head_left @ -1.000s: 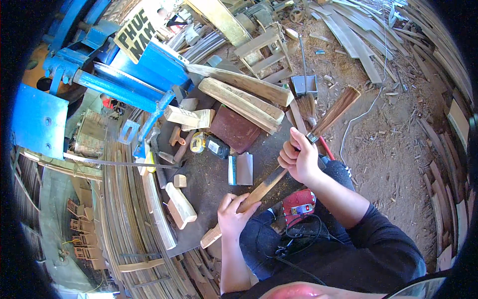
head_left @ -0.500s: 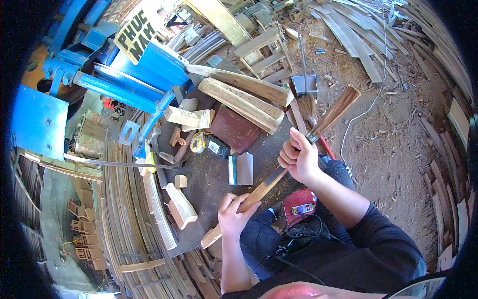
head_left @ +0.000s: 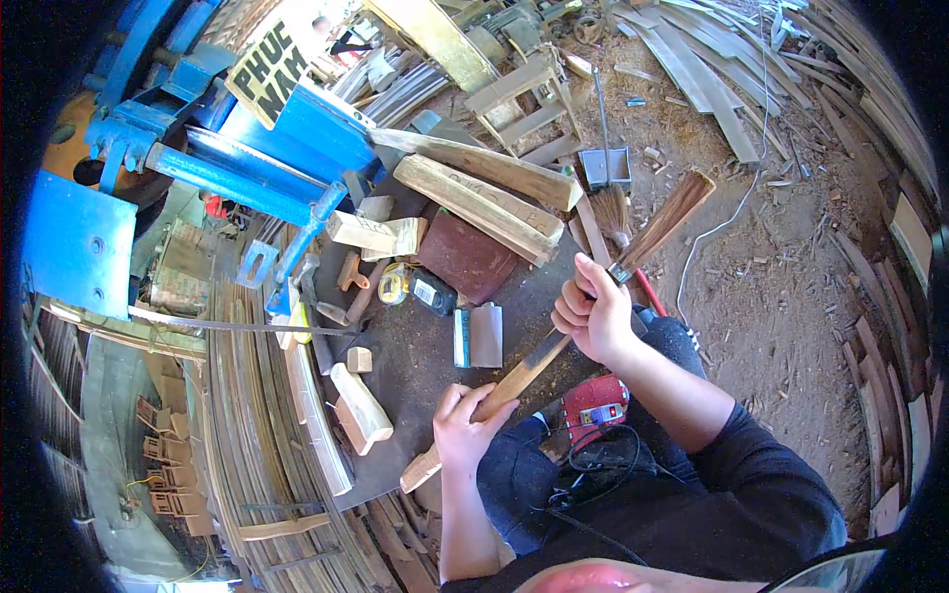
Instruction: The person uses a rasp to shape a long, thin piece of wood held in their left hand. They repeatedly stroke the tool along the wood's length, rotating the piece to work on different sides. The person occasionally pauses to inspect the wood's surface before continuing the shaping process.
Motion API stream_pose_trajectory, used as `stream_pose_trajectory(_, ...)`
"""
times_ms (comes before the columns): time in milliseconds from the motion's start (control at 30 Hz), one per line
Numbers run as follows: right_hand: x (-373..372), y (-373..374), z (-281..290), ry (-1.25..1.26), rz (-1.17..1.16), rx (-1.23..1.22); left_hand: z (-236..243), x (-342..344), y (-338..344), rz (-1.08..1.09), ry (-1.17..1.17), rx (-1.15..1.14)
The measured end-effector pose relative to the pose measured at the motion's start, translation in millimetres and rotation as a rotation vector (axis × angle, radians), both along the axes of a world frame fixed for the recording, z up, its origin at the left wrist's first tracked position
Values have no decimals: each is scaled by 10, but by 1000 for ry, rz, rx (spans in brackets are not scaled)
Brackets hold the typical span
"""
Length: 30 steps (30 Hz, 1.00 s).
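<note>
A long wooden-handled brush (head_left: 660,227) slants across my lap, its brown bristles pointing to the far right. Just below the metal band at the bristles, my right hand (head_left: 591,308) is closed round the handle. Farther down, my left hand (head_left: 467,423) grips the same handle with fingers and thumb. The handle's pale lower end shows past that hand; a dark stretch lies between the two hands. Beyond them, a blue-and-grey block (head_left: 478,336) rests on the dark work surface (head_left: 415,385).
A brown slab (head_left: 467,255), a tape measure (head_left: 393,285), a hammer (head_left: 321,296) and timber pieces (head_left: 479,206) lie on the surface. A blue machine (head_left: 237,178) with a blade stands at left. A dustpan (head_left: 605,168) sits beyond; planks (head_left: 692,74) lie on the floor.
</note>
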State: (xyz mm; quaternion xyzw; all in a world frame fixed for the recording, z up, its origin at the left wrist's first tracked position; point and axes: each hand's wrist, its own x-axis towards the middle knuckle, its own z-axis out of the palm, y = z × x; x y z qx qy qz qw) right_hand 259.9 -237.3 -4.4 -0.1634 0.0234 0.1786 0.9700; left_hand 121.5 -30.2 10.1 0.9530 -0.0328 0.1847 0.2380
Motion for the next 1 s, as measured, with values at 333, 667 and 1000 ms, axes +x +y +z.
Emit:
stream_pose_trajectory(333,-10,-9,2,-6,7,2,23,-13,-11,-12,-25,16)
stream_pose_trajectory(667,8,37,5,25,-17,-15,-160,-242,156,95,-298,-143)
stream_pose_trajectory(1000,6,84,90,34,-63,-172,-83,-901,792,278,-490,-161)
